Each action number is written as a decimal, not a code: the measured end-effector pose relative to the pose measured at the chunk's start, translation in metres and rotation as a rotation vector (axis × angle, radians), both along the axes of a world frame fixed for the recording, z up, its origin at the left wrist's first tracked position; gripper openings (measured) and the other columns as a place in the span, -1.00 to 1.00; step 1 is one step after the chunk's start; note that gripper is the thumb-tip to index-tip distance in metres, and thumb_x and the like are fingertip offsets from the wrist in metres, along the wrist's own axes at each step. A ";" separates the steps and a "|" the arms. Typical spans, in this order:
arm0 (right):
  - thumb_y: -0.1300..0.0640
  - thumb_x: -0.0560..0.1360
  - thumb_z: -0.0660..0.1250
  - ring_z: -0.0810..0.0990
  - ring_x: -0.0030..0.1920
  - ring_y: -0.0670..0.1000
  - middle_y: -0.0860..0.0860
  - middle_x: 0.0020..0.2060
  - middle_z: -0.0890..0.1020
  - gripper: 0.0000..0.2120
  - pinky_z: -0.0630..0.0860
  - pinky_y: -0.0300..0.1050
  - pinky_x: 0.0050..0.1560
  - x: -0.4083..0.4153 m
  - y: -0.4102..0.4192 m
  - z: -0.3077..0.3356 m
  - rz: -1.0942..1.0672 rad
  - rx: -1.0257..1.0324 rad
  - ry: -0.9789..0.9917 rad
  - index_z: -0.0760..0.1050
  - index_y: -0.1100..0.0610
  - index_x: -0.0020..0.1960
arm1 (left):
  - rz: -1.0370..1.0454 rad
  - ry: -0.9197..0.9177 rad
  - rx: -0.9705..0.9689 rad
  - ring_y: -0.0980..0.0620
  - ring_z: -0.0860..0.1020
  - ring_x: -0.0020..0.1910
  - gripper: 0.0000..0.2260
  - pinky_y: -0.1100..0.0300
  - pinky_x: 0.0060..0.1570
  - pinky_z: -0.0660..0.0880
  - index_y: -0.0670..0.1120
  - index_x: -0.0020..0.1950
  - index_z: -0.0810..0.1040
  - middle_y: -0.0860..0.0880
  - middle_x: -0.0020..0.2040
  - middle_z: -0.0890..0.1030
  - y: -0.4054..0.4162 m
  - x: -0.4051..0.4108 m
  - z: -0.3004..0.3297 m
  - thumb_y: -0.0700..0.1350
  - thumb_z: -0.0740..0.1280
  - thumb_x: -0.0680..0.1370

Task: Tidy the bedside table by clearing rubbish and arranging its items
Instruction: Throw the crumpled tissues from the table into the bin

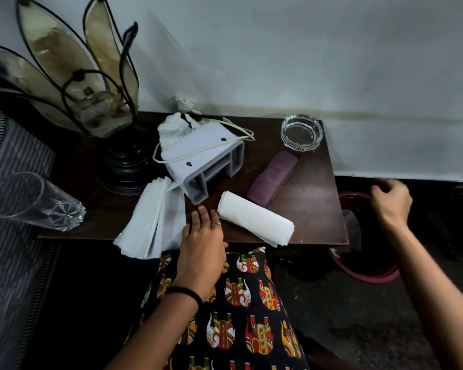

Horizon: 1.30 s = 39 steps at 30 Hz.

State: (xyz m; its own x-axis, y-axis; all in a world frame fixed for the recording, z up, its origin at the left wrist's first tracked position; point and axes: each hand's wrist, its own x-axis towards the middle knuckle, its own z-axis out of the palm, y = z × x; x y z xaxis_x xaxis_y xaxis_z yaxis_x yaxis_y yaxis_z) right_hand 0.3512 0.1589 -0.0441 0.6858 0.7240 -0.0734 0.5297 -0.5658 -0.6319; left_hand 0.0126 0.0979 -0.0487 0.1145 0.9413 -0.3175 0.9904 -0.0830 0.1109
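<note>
A: Head view, L to R. Clear glass (32,201) lies on its side at the table's left edge, overhanging — fragile, prob. slick; take it round the thick base, not the rim. Lamp (96,102) behind it, petal shades look delicate; lift by the dark base only.

B: Paper?

A: Stack of white sheets (150,222) fanned over the front edge — light, floppy; pinch the whole stack or it'll spill. Crumpled tissue (175,129) on the grey plastic holder (206,158), cord looped over it. Tissue is soft, weightless rubbish. Holder looks stiff, light; grip the frame.

B: Hands?

A: Left hand (202,244) flat on the bedside table (313,204), fingers spread, holding nothing, fingertips just beside the rolled paper (255,218). Roll is light, crushable — wrap loosely mid-length. Purple case (273,177) rigid, easy. Glass ashtray (301,134) at rear right — heavy-ish, breakable.

B: Right?

A: Right hand (392,201) over the red bin (369,273) beside the table, fingers loosely curled; can't tell if anything's in it.
</note>
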 end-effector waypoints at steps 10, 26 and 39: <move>0.25 0.45 0.29 0.39 0.40 0.06 0.16 0.39 0.41 -0.66 0.26 -0.28 0.32 -0.152 0.086 0.083 0.630 0.250 -0.103 0.56 0.13 0.21 | -0.011 -0.016 -0.001 -0.22 0.07 0.52 -0.36 -0.07 0.45 0.15 -0.22 0.54 -0.03 -0.28 0.54 0.06 -0.002 -0.002 -0.001 -0.06 0.23 0.60; 0.13 0.48 0.28 0.49 0.25 0.09 0.05 0.16 0.60 -0.54 0.27 -0.05 0.24 -0.312 0.154 0.073 1.198 -0.132 -0.395 0.33 0.04 0.37 | -0.021 -0.058 0.004 -0.24 0.03 0.53 -0.43 -0.11 0.46 0.07 -0.24 0.53 -0.10 -0.30 0.54 -0.01 -0.003 -0.002 -0.006 -0.15 0.14 0.64; 0.18 0.45 0.29 0.46 -0.30 -0.03 0.10 -0.28 0.50 -0.79 0.31 -0.26 -0.37 -0.307 0.171 0.104 1.047 -0.053 -0.047 0.53 0.35 -0.14 | -0.018 -0.073 -0.021 -0.26 0.01 0.53 -0.44 -0.14 0.47 0.07 -0.25 0.53 -0.12 -0.31 0.54 -0.04 -0.003 -0.002 -0.002 -0.22 0.12 0.64</move>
State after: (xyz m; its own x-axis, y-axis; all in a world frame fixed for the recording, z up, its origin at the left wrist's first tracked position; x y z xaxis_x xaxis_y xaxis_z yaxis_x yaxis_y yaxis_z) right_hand 0.0445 0.3296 0.0597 -0.2783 0.9539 -0.1120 0.7941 0.1629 -0.5855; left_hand 0.0102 0.0951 -0.0510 0.1546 0.9322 -0.3273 0.9779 -0.0972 0.1849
